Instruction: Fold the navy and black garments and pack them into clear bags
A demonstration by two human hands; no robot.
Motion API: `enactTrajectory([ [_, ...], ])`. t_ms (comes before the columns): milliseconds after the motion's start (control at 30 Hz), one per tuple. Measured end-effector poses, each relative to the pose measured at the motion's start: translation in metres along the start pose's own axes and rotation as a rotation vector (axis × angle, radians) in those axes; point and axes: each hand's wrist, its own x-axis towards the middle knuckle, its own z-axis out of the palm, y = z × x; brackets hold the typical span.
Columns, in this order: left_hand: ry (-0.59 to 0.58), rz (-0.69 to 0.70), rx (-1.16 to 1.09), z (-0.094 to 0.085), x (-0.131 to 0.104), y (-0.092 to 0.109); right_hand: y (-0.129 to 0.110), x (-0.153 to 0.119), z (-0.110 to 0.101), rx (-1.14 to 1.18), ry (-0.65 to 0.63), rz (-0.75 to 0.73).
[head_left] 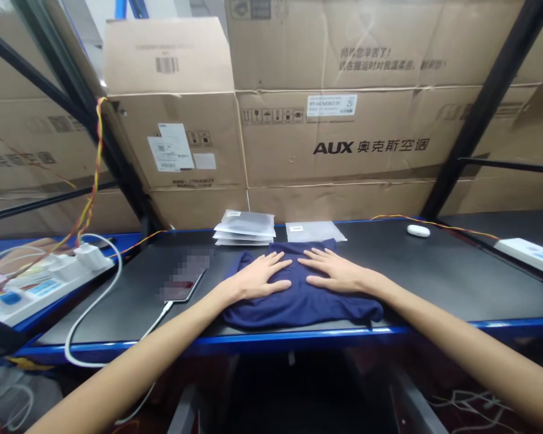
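Both hands on a navy cloth (298, 307), viewed from the head camera. The left hand (262, 277) and the right hand (332, 271) lie palm down on the fabric, fingers spread wide and thumbs directed inward, neither gripping anything; a strip of cloth shows between them. The cloth occupies the near edge of a black tabletop (438, 283), directly before the person, its surface wrinkled and its near right corner bunched. Beyond it, to the left, lies a stack of translucent packets (244, 228); to the right, a single packet (319, 231) lies flat, its near edge meeting the cloth. Left of the left hand rests a phone (190, 290), partly masked by pixelation, with a white cable (156, 320) at its near end. A small white case (419, 231) sits well apart on the right. Cardboard cartons (276, 150), one printed "AUX", stand behind the tabletop
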Motion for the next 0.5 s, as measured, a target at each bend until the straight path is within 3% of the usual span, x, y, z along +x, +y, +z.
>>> enactTrajectory([
  [200,0.058,0.051,0.034,-0.002,0.002,-0.004,0.0,0.0,0.0,-0.027,-0.003,0.0],
  [300,0.287,0.088,0.115,-0.012,0.009,-0.011,-0.002,0.0,-0.001,-0.034,-0.006,0.011],
  [400,0.53,0.025,0.246,-0.029,0.02,-0.023,-0.001,0.0,0.0,-0.042,0.002,0.018],
  [500,0.569,-0.074,0.374,-0.044,0.033,-0.037,0.001,0.0,0.001,-0.025,0.017,0.007],
])
